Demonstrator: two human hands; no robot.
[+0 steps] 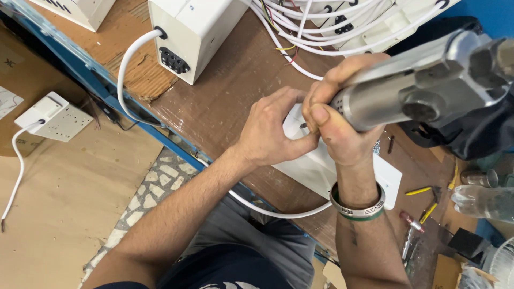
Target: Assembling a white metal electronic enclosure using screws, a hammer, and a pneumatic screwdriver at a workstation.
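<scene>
- Table (230,101): brown, scuffed, blue-edged; cardboard sheets and speckled tile on the floor below.
- White box (190,32) with cable stands well behind our hands; a bundle of white cables (321,27) lies beyond.
- White flat panel (321,166) lies on the table under both hands.
- Right hand (334,123), fingers clamped on the grey power screwdriver (428,80), its tip at the panel.
- Left hand (270,131), fingers pinched together beside the tip.
- Risk, we judge: the bit slips sideways and nicks the left fingertips.
</scene>
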